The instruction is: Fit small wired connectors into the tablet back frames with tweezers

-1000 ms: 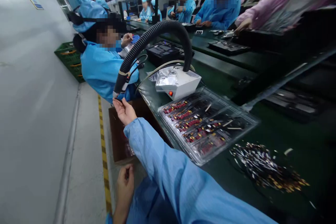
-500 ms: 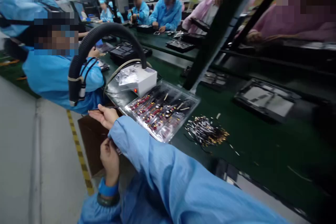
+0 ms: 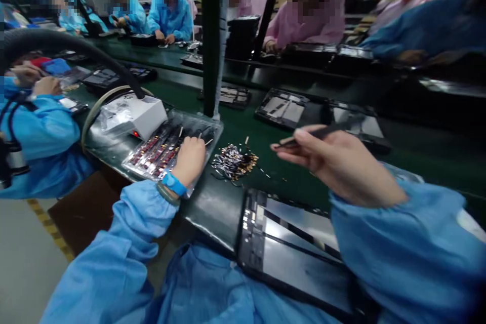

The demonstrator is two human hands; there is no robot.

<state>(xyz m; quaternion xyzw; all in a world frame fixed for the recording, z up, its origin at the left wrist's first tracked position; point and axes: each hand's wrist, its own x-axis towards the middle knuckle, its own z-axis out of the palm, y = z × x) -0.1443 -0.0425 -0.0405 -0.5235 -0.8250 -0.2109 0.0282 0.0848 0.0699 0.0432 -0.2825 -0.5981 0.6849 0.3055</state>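
My left hand (image 3: 191, 158) is over the right part of a clear plastic tray (image 3: 178, 190), fingers curled down. Its fingertips are hidden, so what they pinch cannot be made out. Rows of small parts with red pieces (image 3: 146, 149) lie in the tray. Dark tweezers (image 3: 322, 130) rest in my right hand (image 3: 334, 159), raised above the bench with the tips pointing left. Between my hands lies a loose pile of small cables with gold ends (image 3: 235, 162). An opened tablet-like device (image 3: 288, 248) sits at the front edge, partly behind my right sleeve.
A white box with a red light (image 3: 146, 114) and a black flexible hose (image 3: 76, 43) stand at the left. More opened devices (image 3: 283, 109) line the back of the green bench (image 3: 212, 215). A dark post (image 3: 211, 40) rises behind the tray. Co-workers sit left and across.
The view has swung right. My left hand has come up from below the bench edge to the tray. My right hand has moved from the far left to above the bench, still with the tweezers.
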